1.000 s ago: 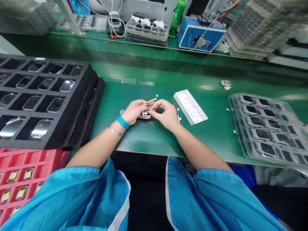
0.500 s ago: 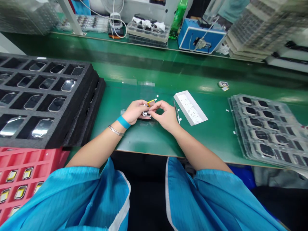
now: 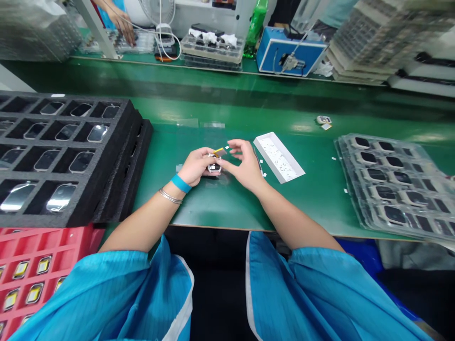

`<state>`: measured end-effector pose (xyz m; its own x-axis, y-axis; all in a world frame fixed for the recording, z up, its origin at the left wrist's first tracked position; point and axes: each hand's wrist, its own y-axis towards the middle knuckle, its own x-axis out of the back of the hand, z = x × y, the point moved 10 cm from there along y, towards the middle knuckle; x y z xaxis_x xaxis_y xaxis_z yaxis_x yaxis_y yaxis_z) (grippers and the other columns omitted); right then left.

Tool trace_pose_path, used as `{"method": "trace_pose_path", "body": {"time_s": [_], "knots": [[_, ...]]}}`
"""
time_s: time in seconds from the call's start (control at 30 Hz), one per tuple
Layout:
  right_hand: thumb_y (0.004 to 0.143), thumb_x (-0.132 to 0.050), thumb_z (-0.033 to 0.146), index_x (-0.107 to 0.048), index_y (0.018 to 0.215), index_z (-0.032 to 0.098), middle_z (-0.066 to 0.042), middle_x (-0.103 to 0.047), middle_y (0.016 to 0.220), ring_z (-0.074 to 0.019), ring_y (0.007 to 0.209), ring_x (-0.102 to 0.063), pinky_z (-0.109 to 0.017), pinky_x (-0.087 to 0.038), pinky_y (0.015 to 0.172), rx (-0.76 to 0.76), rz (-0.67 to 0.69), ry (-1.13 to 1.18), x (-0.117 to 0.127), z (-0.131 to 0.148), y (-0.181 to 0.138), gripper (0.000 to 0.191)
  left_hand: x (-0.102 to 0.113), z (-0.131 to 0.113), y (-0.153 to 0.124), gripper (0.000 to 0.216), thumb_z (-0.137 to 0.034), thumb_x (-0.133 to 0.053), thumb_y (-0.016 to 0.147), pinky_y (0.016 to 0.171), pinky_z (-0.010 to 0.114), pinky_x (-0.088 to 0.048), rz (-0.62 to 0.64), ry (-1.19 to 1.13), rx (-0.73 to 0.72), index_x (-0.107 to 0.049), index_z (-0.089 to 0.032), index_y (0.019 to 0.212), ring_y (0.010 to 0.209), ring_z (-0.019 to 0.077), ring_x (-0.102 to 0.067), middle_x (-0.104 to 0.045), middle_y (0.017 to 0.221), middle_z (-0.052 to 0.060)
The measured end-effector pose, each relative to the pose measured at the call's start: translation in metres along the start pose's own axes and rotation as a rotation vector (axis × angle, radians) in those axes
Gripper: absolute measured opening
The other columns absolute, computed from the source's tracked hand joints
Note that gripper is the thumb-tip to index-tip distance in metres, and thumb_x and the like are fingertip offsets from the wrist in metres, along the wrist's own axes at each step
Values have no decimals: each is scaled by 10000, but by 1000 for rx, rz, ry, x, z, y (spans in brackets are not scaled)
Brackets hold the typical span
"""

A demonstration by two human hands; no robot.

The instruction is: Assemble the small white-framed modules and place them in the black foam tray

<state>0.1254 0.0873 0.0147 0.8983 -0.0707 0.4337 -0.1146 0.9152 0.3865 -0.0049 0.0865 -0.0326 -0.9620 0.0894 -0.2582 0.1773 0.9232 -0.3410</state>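
My left hand is closed round a small metal watch-like part with a yellow-tabbed strip sticking up from it, held just above the green bench. My right hand sits right beside it, its fingers spread and lifted off the part, holding nothing I can see. A slim pair of tweezers lies just right of that hand. A white shallow box of tiny pieces rests further right.
Stacked black foam trays with shiny parts fill the left. A red tray of yellow-edged parts sits at lower left. Clear blister trays of dark parts lie at right. Another person's hand works at the far bench beside a blue device.
My right hand's fingers have come off the part and spread open; before, they pinched at it together with the left hand. A person's hand has appeared at the far bench.
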Motion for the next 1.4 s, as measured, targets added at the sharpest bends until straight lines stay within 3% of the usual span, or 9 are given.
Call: {"method": "trace_pose_path", "body": {"time_s": [0.13, 0.3, 0.43, 0.77, 1.13, 1.4], "knots": [[833, -666, 416, -652, 914, 208, -29, -688, 927, -177, 853, -652, -343, -535, 829, -92, 75, 222, -9, -21, 6, 223, -2, 2, 1, 149, -93, -681, 699, 521, 257, -570, 33, 11, 16, -596, -128, 817, 576, 129, -638, -658, 678, 10], [858, -643, 343, -679, 839, 216, -11, -709, 864, -181, 836, -658, -343, -515, 841, -9, -36, 92, 6, -7, 6, 133, -13, 7, -1, 245, -35, -639, 679, 681, 300, -600, 175, -49, 84, -614, -126, 905, 741, 170, -713, -704, 828, 46], [870, -624, 283, -683, 850, 221, -6, -721, 891, -179, 846, -656, -335, -512, 853, 31, -56, 37, 10, 4, 3, 87, -18, 5, 0, 417, 3, -710, 612, 737, 273, -582, 231, -33, 22, -580, -139, 982, 759, 159, -720, -713, 837, 34], [896, -622, 271, -693, 877, 232, -16, -734, 905, -194, 870, -652, -369, -492, 901, 190, -74, -69, 4, 20, -1, 83, -12, 6, 4, 419, -38, -764, 590, 695, 246, -577, 172, -23, -9, -576, -136, 951, 691, 124, -695, -690, 754, 0], [898, -636, 278, -707, 883, 238, -11, -740, 898, -196, 878, -663, -367, -464, 914, 171, -75, -142, 1, 16, 0, 83, -7, 5, 5, 259, -44, -711, 664, 580, 224, -567, 59, 18, -6, -584, -130, 872, 602, 130, -682, -666, 678, -4], [950, -576, 316, -711, 887, 212, -13, -736, 810, -167, 769, -655, -383, -439, 980, 351, -95, -279, -3, 29, -6, 182, -1, 5, 4, 131, -69, -622, 738, 566, 243, -574, 0, 15, 20, -619, -124, 858, 567, 110, -637, -640, 673, -3]]}}
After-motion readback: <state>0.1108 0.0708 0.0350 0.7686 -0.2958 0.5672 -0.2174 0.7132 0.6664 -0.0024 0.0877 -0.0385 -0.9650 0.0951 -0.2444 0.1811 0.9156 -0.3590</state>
